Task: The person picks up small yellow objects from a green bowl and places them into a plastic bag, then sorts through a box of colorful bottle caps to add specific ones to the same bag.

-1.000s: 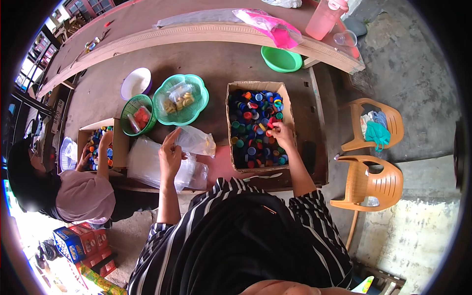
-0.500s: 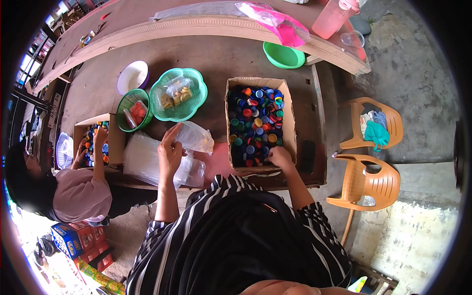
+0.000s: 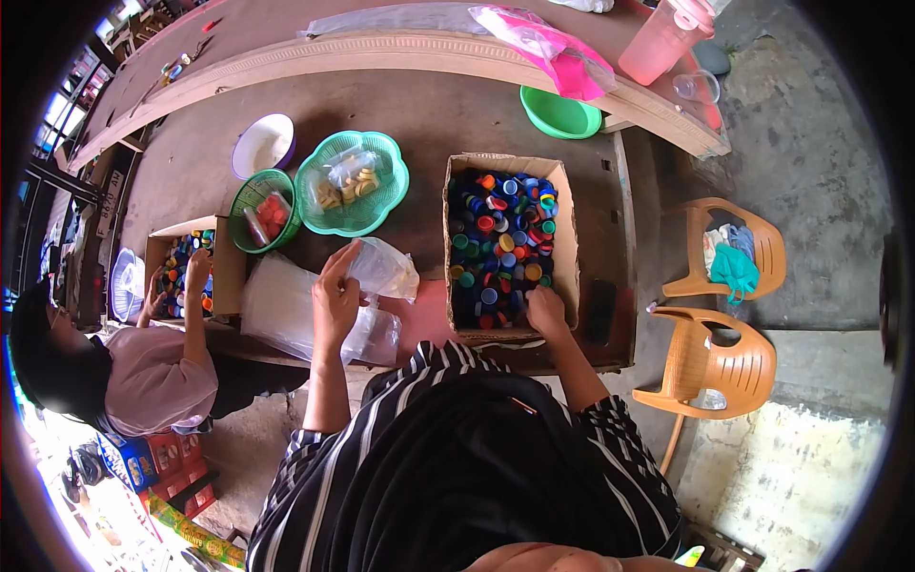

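My left hand [image 3: 336,297] is closed, pinching the edge of a clear plastic bag [image 3: 381,267] that spreads to its right over the table. A few yellowish bits show at the bag's far corner. At the near right corner of a cardboard box [image 3: 572,224], my right hand [image 3: 546,313] reaches in with its fingers drawn together. Whatever lies between those fingertips is too small to make out. Loose bottle caps [image 3: 500,243] in blue, red, green, yellow and white fill the box. Flat clear plastic bags [image 3: 281,300] lie under and beside my left hand.
A green basket [image 3: 398,176] holds bagged yellow caps; a smaller green basket [image 3: 238,229] holds red ones. Beyond are a white-purple bowl [image 3: 264,143] and a green bowl [image 3: 560,116]. At left, a person [image 3: 157,372] handles caps in another box [image 3: 227,267]. Orange chairs [image 3: 734,357] stand right.
The whole view has shifted slightly. My right hand stays at the box's near right corner, its fingers a little more drawn in. My left hand keeps its hold on the bag.
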Available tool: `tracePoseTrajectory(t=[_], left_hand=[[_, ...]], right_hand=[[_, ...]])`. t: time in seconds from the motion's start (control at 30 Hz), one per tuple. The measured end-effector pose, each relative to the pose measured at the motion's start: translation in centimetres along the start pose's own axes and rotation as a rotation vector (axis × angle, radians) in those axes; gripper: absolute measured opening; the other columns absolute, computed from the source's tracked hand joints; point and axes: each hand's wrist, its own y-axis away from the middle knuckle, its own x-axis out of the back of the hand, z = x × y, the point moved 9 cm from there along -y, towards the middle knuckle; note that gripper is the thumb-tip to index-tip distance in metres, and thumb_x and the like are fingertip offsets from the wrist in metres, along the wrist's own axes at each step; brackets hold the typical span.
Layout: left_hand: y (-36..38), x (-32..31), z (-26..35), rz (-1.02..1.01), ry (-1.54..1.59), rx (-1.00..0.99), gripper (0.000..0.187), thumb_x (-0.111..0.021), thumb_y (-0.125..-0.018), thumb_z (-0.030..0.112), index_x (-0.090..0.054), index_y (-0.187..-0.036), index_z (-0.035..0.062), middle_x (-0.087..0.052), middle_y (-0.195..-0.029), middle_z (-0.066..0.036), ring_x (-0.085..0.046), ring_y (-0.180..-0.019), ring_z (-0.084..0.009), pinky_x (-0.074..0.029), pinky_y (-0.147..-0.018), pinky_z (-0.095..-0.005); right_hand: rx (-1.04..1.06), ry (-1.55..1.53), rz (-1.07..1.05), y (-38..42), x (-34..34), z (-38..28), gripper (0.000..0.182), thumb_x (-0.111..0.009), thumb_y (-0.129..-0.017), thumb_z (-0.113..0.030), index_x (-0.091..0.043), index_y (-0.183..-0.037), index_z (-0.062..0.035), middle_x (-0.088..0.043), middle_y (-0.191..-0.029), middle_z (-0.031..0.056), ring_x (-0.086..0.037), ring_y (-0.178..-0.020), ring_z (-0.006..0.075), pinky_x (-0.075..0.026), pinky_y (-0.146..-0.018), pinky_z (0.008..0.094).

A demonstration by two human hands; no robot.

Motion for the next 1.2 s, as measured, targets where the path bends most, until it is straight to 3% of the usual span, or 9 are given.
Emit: tracePoseTrajectory(t=[0.07, 0.27, 0.5, 0.63, 0.73, 0.8, 0.93, 0.97, 1.2], left_hand=[[0.1, -0.2, 0.0, -0.005, 0.013, 0.006, 0.061, -0.041, -0.079, -0.011, -0.061, -0.134, 0.0051, -0.059, -0.135, -0.011, -0.063, -0.071, -0.0116, -0.056, -0.057, -0.0245], [-0.1, -1.1, 0.6, -0.007, 0.032, -0.045, 0.061, -0.041, -0.077, -0.012, -0.062, -0.132, 0.0051, -0.062, -0.132, -0.014, -0.063, -0.063, -0.0134, -0.054, -0.056, -0.0271], [0.3, -1.2, 1.2, -0.026, 0.003, -0.047, 0.062, -0.041, -0.077, -0.012, -0.062, -0.133, 0.005, -0.061, -0.132, -0.015, -0.064, -0.065, -0.0136, -0.055, -0.056, -0.0266], [1.0, -0.8, 0.7, -0.002, 0.007, -0.026, 0.062, -0.041, -0.077, -0.012, -0.062, -0.132, 0.0053, -0.061, -0.132, -0.015, -0.065, -0.067, -0.0144, -0.055, -0.056, -0.0268], [1.3, -0.7, 0.6, 0.003, 0.002, -0.028, 0.062, -0.041, -0.077, -0.012, -0.062, -0.132, 0.0061, -0.061, -0.133, -0.014, -0.066, -0.069, -0.0154, -0.056, -0.056, -0.0273], [1.3, -0.7, 0.6, 0.006, 0.005, -0.037, 0.062, -0.041, -0.078, -0.012, -0.063, -0.132, 0.0065, -0.061, -0.132, -0.014, -0.066, -0.07, -0.0154, -0.056, -0.057, -0.0271], [1.0, -1.1, 0.9, -0.009, 0.0, -0.039, 0.061, -0.041, -0.078, -0.011, -0.063, -0.132, 0.0066, -0.061, -0.132, -0.015, -0.067, -0.072, -0.0152, -0.056, -0.057, -0.0268], [1.1, -1.3, 0.9, -0.015, 0.002, -0.037, 0.061, -0.041, -0.078, -0.011, -0.063, -0.132, 0.0066, -0.061, -0.132, -0.015, -0.067, -0.072, -0.0152, -0.056, -0.058, -0.0268], [0.9, -1.7, 1.3, -0.035, 0.009, -0.043, 0.061, -0.042, -0.078, -0.011, -0.062, -0.133, 0.0066, -0.061, -0.132, -0.015, -0.065, -0.066, -0.0131, -0.056, -0.059, -0.0271]], right_hand=[[-0.107, -0.125, 0.137, -0.1, 1.3, 1.3, 0.016, -0.063, -0.079, -0.004, -0.068, -0.094, -0.0052, -0.065, -0.099, 0.0161, -0.064, -0.098, 0.0366, -0.053, -0.081, 0.0463], [-0.132, -0.242, 0.212, -2.3, 3.8, 2.1, 0.017, -0.062, -0.086, -0.005, -0.068, -0.102, -0.0075, -0.065, -0.099, 0.0127, -0.066, -0.097, 0.0328, -0.053, -0.081, 0.044], [0.06, -0.708, 0.372, -6.0, 4.9, 0.2, 0.019, -0.064, -0.086, -0.005, -0.068, -0.104, -0.0069, -0.069, -0.101, 0.0109, -0.068, -0.094, 0.0292, -0.054, -0.082, 0.0398], [0.027, -0.369, 0.202, -5.9, 5.6, -0.4, 0.019, -0.067, -0.084, -0.005, -0.073, -0.102, -0.0076, -0.072, -0.109, 0.0107, -0.071, -0.091, 0.0232, -0.054, -0.08, 0.0356], [-0.047, -0.292, -0.325, -3.1, 2.8, -1.4, 0.013, -0.065, -0.082, -0.005, -0.074, -0.091, -0.0046, -0.074, -0.095, 0.0126, -0.07, -0.09, 0.0282, -0.054, -0.078, 0.0369], [0.076, -0.403, -0.57, -1.4, -1.7, -1.7, 0.012, -0.064, -0.082, -0.007, -0.075, -0.084, -0.005, -0.074, -0.087, 0.0126, -0.071, -0.091, 0.0279, -0.055, -0.078, 0.0382], [-0.012, -0.312, -0.138, -0.8, 0.1, 0.2, 0.023, -0.061, -0.08, -0.002, -0.075, -0.098, -0.0057, -0.074, -0.094, 0.0133, -0.072, -0.091, 0.0271, -0.055, -0.077, 0.037], [-0.001, -0.243, -0.013, -0.5, 1.0, 0.4, 0.021, -0.06, -0.079, -0.003, -0.074, -0.095, -0.0069, -0.073, -0.091, 0.0121, -0.071, -0.089, 0.0287, -0.055, -0.075, 0.04], [0.221, 0.091, 0.077, 0.5, -0.1, -2.6, 0.007, -0.065, -0.074, -0.007, -0.068, -0.079, -0.0058, -0.065, -0.085, 0.0136, -0.067, -0.084, 0.0344, -0.053, -0.07, 0.0485]])
